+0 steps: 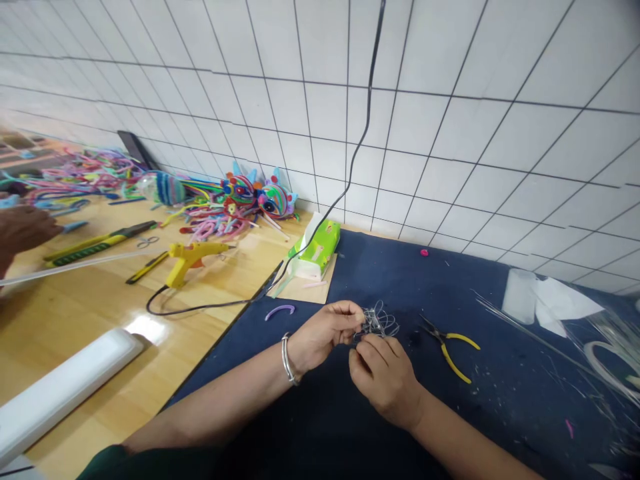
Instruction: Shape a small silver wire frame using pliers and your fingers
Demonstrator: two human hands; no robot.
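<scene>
Over the dark blue mat (390, 273) my two hands meet at a small tangle of thin silvery wire (383, 320). My left hand (333, 333), with a bangle at its wrist, pinches the left side of the tangle between thumb and fingers. Closed and curled, my right hand (387, 377) grips the near edge of the same wire; its fingertips are partly hidden. Just right of the wire lie pliers (447, 343) with yellow handles, their jaws pointing toward it. A purple curved strip (280, 311) rests to the left of my hands.
A yellow glue gun (193, 257), utility knife (147, 267) and tissue pack (320, 247) lie left. Colourful pipe cleaners (90, 170) and crafted heads (250, 193) line the wall. Another person's hand (27, 230) is far left. Straight wires (540, 333) spread at right. A black cord (357, 147) hangs down.
</scene>
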